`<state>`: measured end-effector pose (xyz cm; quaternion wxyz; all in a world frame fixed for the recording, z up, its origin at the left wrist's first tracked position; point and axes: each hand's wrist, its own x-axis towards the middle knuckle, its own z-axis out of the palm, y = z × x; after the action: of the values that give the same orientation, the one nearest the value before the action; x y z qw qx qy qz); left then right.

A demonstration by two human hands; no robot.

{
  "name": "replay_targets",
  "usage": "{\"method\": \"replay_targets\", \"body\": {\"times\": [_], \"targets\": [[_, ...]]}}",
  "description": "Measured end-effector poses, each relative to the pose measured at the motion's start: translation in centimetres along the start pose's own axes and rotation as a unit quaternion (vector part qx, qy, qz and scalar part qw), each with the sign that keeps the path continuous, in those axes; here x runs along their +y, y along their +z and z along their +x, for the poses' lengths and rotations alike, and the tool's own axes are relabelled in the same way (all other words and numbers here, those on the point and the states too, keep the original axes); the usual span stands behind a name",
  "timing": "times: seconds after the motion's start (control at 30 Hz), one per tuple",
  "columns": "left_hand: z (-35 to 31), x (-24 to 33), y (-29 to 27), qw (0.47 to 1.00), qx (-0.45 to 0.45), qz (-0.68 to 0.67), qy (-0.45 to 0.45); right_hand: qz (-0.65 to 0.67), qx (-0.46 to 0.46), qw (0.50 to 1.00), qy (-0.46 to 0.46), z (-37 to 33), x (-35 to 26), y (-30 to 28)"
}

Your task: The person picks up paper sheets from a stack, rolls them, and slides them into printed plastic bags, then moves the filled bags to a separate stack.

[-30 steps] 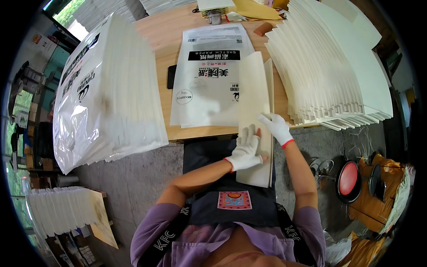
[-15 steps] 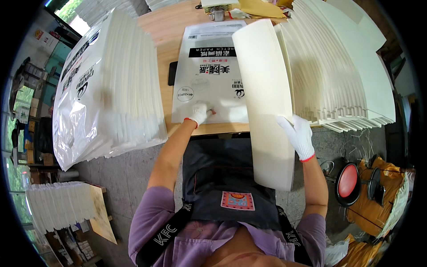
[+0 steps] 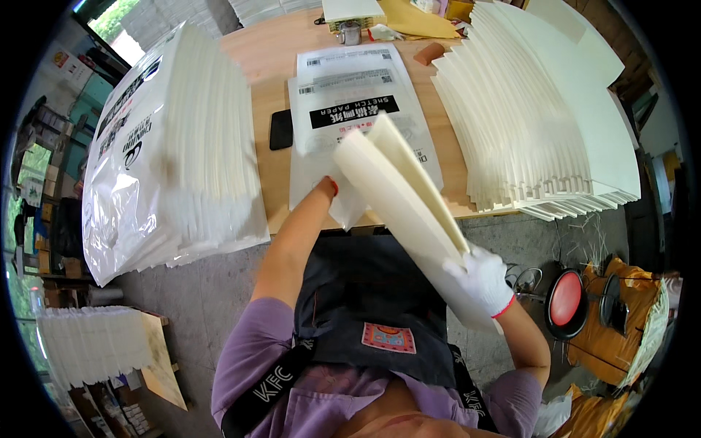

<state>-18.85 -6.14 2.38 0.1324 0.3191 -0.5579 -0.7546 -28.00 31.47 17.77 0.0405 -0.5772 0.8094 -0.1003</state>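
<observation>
My right hand (image 3: 482, 281), in a white glove, grips the near end of a thick stack of cream paper sheets (image 3: 398, 197), which tilts up and away toward the table. Its far end fans apart over a clear printed plastic bag (image 3: 350, 95) lying flat on the wooden table (image 3: 266, 66). My left hand (image 3: 332, 187) reaches to the bag's near edge. Only its red-cuffed wrist shows; the fingers are hidden behind the bag and the sheets.
A tall fanned pile of cream sheets (image 3: 540, 117) fills the table's right side. Bagged paper packs (image 3: 175, 153) lean at the left. A black phone (image 3: 281, 129) lies beside the bag. A red stool (image 3: 566, 303) and another paper stack (image 3: 95, 350) stand on the floor.
The paper stack has swung from upright at my right to slanting toward the bag, its far end fanning open. My left hand has slipped from on top of the bag to behind its near edge.
</observation>
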Motion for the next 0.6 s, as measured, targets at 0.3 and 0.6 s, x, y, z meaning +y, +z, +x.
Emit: {"method": "replay_targets", "body": {"times": [0.3,0.6], "targets": [[2.1,8.6,-0.6,0.976,-0.113,0.079,0.168,-0.074,-0.049,0.996,-0.027,-4.4,2.5,2.3],[-1.0,-5.3,7.2,0.897,-0.189,0.373,0.143,0.158,0.085,0.977,0.115,-6.1,-0.4,-4.4]]}}
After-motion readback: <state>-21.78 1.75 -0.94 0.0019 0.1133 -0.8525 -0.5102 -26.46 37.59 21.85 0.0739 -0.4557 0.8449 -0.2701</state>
